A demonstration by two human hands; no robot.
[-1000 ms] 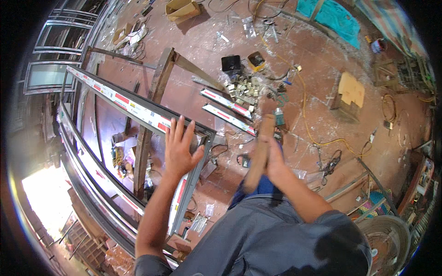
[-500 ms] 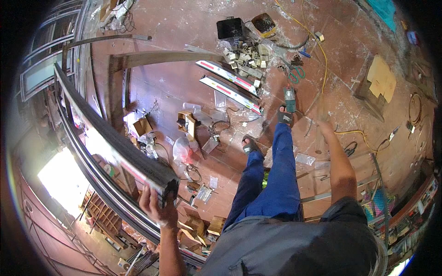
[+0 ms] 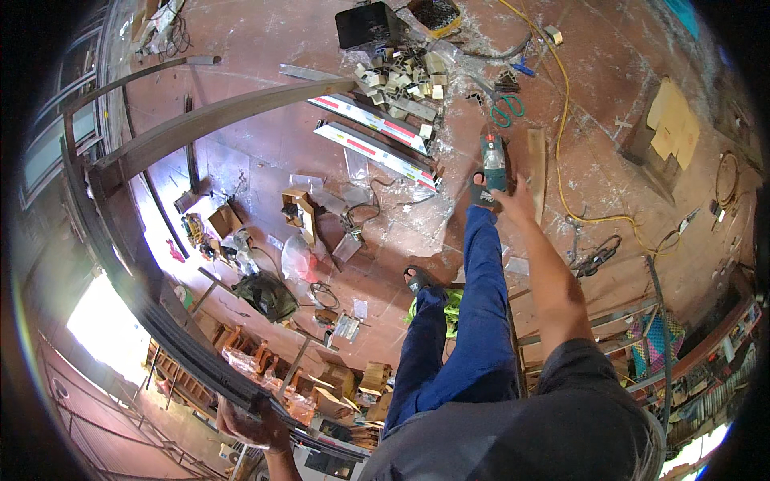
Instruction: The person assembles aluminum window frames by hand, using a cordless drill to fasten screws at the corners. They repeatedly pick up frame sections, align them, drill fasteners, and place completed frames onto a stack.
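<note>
While the person stands over the reddish workshop floor (image 3: pixel 265 48), a long dark metal frame (image 3: pixel 120 264) runs as the biggest thing in view, curving from the upper middle down the left side to the bottom edge. Left hand (image 3: pixel 249 423) is clamped around the lower end of that frame, fingers wrapped on its edge, well away from the body. Right hand (image 3: pixel 513 200) is stretched out forward, far right of the frame, fingers loosely spread over the floor; it hovers just beside a green power tool (image 3: pixel 491 159) and cannot tell if it touches it. Hands are wide apart.

Person's blue trouser legs (image 3: pixel 473 321) and grey shirt (image 3: pixel 545 433) fill the space right of the frame's lower end; one sandalled foot (image 3: pixel 419 279) is planted on the floor.

Right of the frame's upper stretch lie two long white profiles with red stripes (image 3: pixel 377 136), side by side. Just above them, a heap of short pale metal offcuts (image 3: pixel 405 80), and a black box (image 3: pixel 367 24) above that. A yellow cable (image 3: pixel 561 120) snakes across the floor further right, past a wooden slat (image 3: pixel 536 164) and green-handled scissors (image 3: pixel 505 111). Cardboard sheet (image 3: pixel 674 120) lies far right.

Close to the frame's middle: small cardboard box (image 3: pixel 301 210), clear plastic bag (image 3: pixel 298 258), dark green bag (image 3: pixel 266 295).
</note>
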